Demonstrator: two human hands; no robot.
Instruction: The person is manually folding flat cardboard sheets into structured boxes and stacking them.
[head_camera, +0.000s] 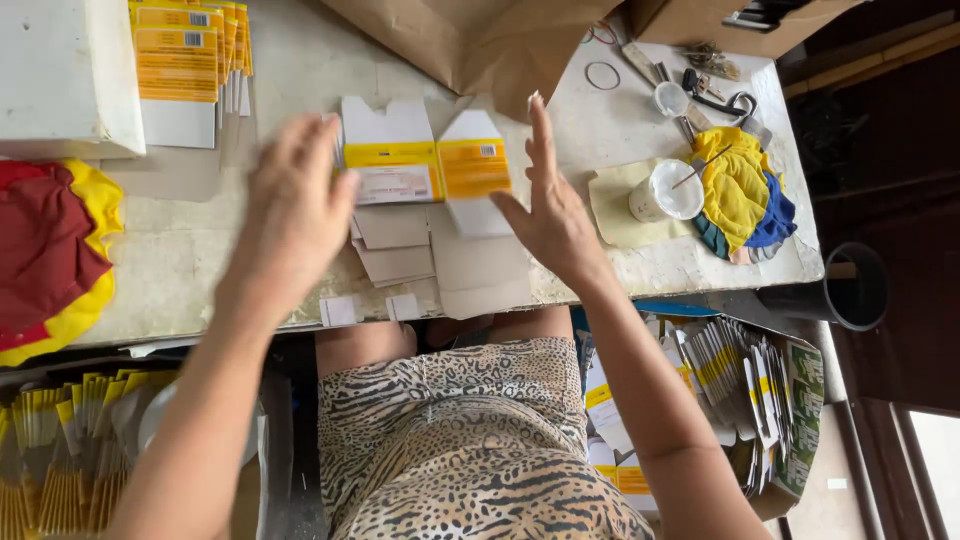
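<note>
A flat unfolded carton blank (425, 165), white with yellow panels, lies on the worn white table (180, 260). It rests on a few plain grey cardboard pieces (440, 260). My left hand (295, 205) hovers over the blank's left edge, fingers spread and blurred, holding nothing. Just right of the blank, my right hand (550, 205) is raised with an open palm and fingers pointing up, also empty.
A stack of yellow and white carton blanks (185, 70) lies at the back left beside a white box (65, 75). A red and yellow cloth (50, 250) sits left. A white cup (668, 190), yellow-blue rag (740, 190), brown paper (480, 40) and tools lie right. Finished blanks fill boxes below (740, 390).
</note>
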